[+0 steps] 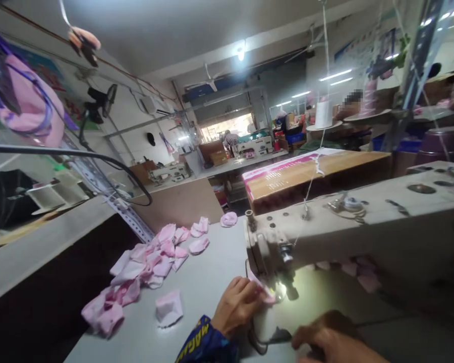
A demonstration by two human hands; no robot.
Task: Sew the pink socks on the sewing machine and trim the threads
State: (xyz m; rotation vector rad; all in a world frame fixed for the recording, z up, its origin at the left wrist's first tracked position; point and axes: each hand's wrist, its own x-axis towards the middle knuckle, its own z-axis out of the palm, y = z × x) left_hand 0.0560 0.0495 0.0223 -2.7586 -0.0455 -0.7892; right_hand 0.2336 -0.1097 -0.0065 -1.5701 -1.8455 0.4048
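My left hand, in a dark blue sleeve with yellow lettering, is closed with its fingertips on a pink fabric piece. That piece lies at the needle area of a sewing machine, by its small lit lamp. Lower right, my right hand rests low over the machine bed, fingers curled; shade and blur hide what they hold, if anything. A dark, flat object lies between the two hands. Left of the machine, a heap of pink fabric pieces spreads over the white table, with a single pink square nearer me.
Behind the machine stands a large cardboard box. A white thread cone feeds thread down to the machine. More pink scraps lie beyond the machine arm. A slotted metal post and a black cable are at the left.
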